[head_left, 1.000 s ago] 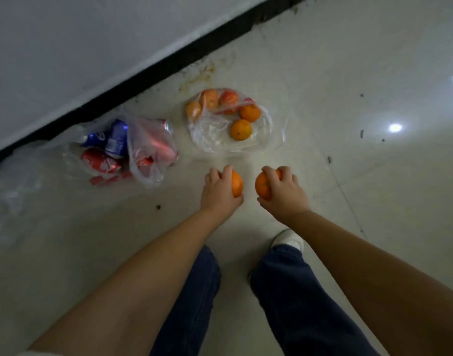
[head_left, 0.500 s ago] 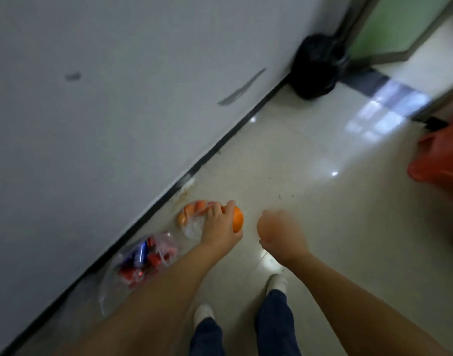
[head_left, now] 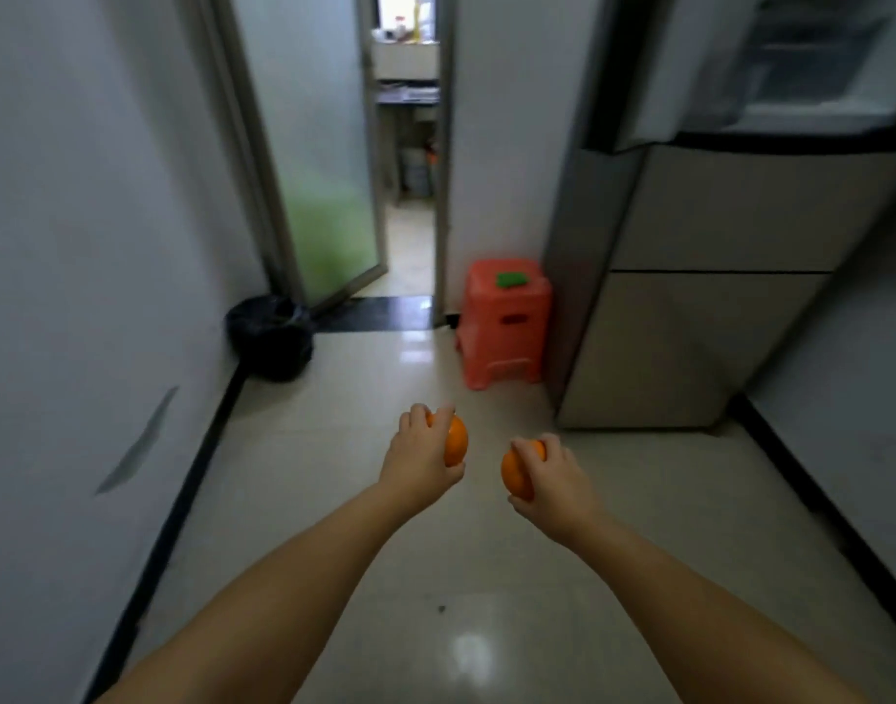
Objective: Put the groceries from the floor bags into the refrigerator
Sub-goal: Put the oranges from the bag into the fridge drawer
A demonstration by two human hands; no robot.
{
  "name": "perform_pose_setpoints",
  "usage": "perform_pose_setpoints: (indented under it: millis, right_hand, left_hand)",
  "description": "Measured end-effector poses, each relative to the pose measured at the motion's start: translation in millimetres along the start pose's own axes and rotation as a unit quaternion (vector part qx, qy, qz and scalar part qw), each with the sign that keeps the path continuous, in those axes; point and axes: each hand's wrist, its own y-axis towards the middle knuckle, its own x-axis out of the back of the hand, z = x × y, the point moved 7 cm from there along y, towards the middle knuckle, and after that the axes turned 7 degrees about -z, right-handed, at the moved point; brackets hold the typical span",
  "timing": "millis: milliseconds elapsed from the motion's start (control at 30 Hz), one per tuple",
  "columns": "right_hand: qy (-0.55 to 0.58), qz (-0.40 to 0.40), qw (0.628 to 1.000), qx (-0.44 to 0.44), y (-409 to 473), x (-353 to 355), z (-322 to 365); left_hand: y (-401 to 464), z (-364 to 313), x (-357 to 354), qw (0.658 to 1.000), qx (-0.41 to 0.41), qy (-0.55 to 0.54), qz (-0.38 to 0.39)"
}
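Now two oranges are being carried at mid-frame above the pale tiled floor (head_left: 334,500): the left hand (head_left: 419,457) is wrapping its fingers around one orange (head_left: 456,442), and the right hand (head_left: 550,477) is clutching the other orange (head_left: 518,472), the two fruits sitting near each other but apart. Ahead and to the right the refrigerator (head_left: 699,276) is standing against the wall, its upper door hanging open. Just beside its left side a red plastic stool (head_left: 504,327) is standing with a small green item (head_left: 510,280) lying on top. Across the passage a black bin bag (head_left: 270,337) is resting against the left wall, near a frosted glass door (head_left: 319,160) that is standing ajar onto a further room. Ceiling light is glaring off the glossy tiles.
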Motion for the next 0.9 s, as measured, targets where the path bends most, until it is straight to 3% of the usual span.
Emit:
perform_pose_setpoints:
  millis: [200,400,600,900]
  right_hand:
    - [-0.045,-0.070,0.993,-0.081,-30.5,112.5,-197.2]
    - [-0.073,-0.143,0.975,-0.152,-49.5,211.7,-331.2]
    - [-0.052,-0.210,0.960,-0.180,-1.3,272.4,-414.8]
    - [-0.088,-0.279,0.946,-0.141,187.4,385.6,-507.7]
  left_hand:
    - [55.2,-224.3,-77.0,0.990,-0.140,-0.018,0.025]
    - [101.2,-389.6,-107.3,0.968,-0.251,-0.010,0.021]
    - [186.2,-476.4,-107.7,0.966,-0.243,-0.092,-0.004]
    - [397.1,-575.3,-112.1,0.957,-0.274,-0.073,-0.068]
